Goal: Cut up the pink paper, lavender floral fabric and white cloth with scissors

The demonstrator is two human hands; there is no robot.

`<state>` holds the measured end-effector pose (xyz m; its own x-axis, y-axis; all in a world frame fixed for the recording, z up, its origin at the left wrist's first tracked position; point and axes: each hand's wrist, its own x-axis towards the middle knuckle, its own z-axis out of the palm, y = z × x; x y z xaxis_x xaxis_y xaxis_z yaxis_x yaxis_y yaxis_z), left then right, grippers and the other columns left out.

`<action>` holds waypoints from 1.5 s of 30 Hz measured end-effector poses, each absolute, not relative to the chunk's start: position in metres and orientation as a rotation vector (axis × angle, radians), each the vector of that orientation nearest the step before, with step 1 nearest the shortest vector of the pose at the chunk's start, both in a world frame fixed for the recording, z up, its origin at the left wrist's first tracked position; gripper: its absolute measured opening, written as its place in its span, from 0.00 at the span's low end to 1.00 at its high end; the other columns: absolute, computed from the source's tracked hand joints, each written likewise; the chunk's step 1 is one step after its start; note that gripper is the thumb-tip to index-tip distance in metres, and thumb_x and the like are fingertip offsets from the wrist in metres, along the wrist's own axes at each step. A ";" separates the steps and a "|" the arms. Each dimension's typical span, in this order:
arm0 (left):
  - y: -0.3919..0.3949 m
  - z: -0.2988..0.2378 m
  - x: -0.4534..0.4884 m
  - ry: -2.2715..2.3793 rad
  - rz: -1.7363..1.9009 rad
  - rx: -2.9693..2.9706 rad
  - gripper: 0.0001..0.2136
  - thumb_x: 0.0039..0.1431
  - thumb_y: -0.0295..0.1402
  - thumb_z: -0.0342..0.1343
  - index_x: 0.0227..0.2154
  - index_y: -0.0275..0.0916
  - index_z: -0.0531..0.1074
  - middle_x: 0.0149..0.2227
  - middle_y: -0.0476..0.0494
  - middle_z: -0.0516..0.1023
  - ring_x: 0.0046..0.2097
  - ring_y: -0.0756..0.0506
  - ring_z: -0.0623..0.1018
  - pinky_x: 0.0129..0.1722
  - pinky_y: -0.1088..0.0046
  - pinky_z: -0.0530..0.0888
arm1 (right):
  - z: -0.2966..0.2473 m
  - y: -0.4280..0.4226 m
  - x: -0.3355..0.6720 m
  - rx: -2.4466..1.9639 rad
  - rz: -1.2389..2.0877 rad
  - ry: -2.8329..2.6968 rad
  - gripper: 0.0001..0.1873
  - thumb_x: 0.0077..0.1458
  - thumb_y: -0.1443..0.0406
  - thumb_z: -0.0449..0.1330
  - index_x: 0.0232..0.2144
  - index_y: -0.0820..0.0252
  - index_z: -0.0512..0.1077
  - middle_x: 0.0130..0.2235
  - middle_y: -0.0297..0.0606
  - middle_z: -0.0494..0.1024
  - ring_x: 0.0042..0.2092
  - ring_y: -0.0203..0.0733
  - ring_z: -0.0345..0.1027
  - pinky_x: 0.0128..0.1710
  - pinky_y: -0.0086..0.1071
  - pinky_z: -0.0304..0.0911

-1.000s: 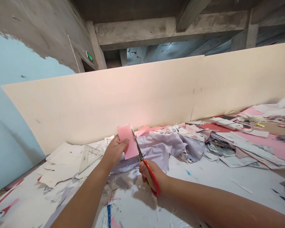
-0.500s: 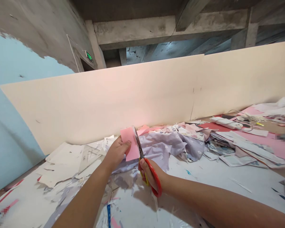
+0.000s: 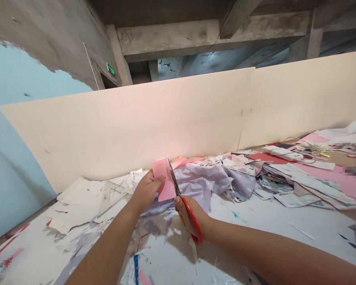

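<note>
Pinching a pink paper (image 3: 165, 181) with my left fingers (image 3: 153, 179), I hold it up off the cloth. My right hand (image 3: 190, 218) curls around the red handles of the scissors (image 3: 193, 223), and the shiny blades sit on the paper's right edge. Under my left hand (image 3: 145, 192) lies a crumpled lilac cloth (image 3: 201, 183) with little flowers, on the white desk (image 3: 234, 225). A see-through plastic triangle ruler (image 3: 112, 198) and paper bits (image 3: 80, 202) lie beside it.
</note>
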<state>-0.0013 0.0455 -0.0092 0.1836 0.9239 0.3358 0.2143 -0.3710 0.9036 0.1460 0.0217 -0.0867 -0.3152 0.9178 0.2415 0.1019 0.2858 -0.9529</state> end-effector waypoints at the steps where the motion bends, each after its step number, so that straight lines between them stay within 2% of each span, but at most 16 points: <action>1: 0.045 -0.009 -0.001 1.084 1.234 1.729 0.23 0.50 0.44 0.51 0.45 0.34 0.66 0.35 0.40 0.76 0.33 0.45 0.74 0.34 0.68 0.68 | -0.086 0.022 0.146 -0.948 1.136 -1.657 0.27 0.51 0.43 0.41 0.21 0.59 0.57 0.14 0.28 0.53 0.18 0.31 0.45 0.17 0.26 0.42; 18: 0.043 -0.007 0.001 1.128 1.237 1.742 0.21 0.50 0.43 0.51 0.43 0.34 0.66 0.33 0.42 0.75 0.32 0.45 0.73 0.35 0.67 0.68 | -0.085 0.021 0.146 -0.974 0.983 -1.774 0.28 0.54 0.44 0.35 0.16 0.59 0.52 0.14 0.30 0.52 0.20 0.32 0.45 0.19 0.27 0.43; 24: 0.043 -0.007 0.001 1.114 1.239 1.724 0.21 0.49 0.43 0.51 0.43 0.34 0.67 0.32 0.42 0.75 0.32 0.45 0.73 0.33 0.69 0.68 | -0.088 0.025 0.146 -0.934 0.821 -1.799 0.26 0.54 0.46 0.36 0.18 0.59 0.50 0.19 0.30 0.50 0.24 0.33 0.42 0.22 0.28 0.41; 32: 0.044 -0.007 0.000 1.044 1.262 1.707 0.19 0.50 0.42 0.51 0.41 0.34 0.67 0.27 0.45 0.73 0.28 0.48 0.70 0.30 0.72 0.66 | -0.088 0.025 0.147 -0.900 0.814 -1.805 0.25 0.54 0.46 0.36 0.19 0.59 0.48 0.21 0.31 0.48 0.25 0.33 0.40 0.22 0.28 0.40; 35: 0.043 -0.006 0.000 1.066 1.272 1.693 0.19 0.49 0.42 0.52 0.40 0.34 0.67 0.27 0.46 0.73 0.28 0.48 0.70 0.30 0.73 0.66 | -0.089 0.024 0.145 -0.890 0.982 -1.741 0.26 0.52 0.44 0.38 0.20 0.59 0.50 0.21 0.30 0.50 0.23 0.31 0.43 0.21 0.27 0.43; 38: 0.044 -0.006 0.000 1.081 1.260 1.695 0.17 0.50 0.42 0.51 0.39 0.35 0.68 0.25 0.47 0.71 0.27 0.49 0.69 0.29 0.73 0.66 | -0.089 0.024 0.144 -0.853 1.183 -1.662 0.27 0.49 0.41 0.41 0.22 0.59 0.53 0.21 0.29 0.53 0.22 0.30 0.49 0.21 0.26 0.51; 40: 0.044 -0.007 -0.001 1.075 1.244 1.694 0.16 0.50 0.41 0.51 0.38 0.34 0.68 0.22 0.50 0.68 0.24 0.50 0.67 0.28 0.73 0.66 | -0.090 0.024 0.144 -0.815 1.167 -1.691 0.27 0.48 0.41 0.43 0.23 0.59 0.54 0.22 0.29 0.55 0.23 0.31 0.52 0.24 0.27 0.54; 45: 0.047 -0.010 -0.003 1.080 1.230 1.694 0.15 0.50 0.41 0.50 0.36 0.34 0.68 0.17 0.53 0.64 0.20 0.52 0.64 0.28 0.72 0.66 | -0.091 0.027 0.143 -0.797 1.082 -1.709 0.26 0.50 0.44 0.44 0.22 0.60 0.57 0.22 0.31 0.57 0.25 0.31 0.51 0.25 0.28 0.55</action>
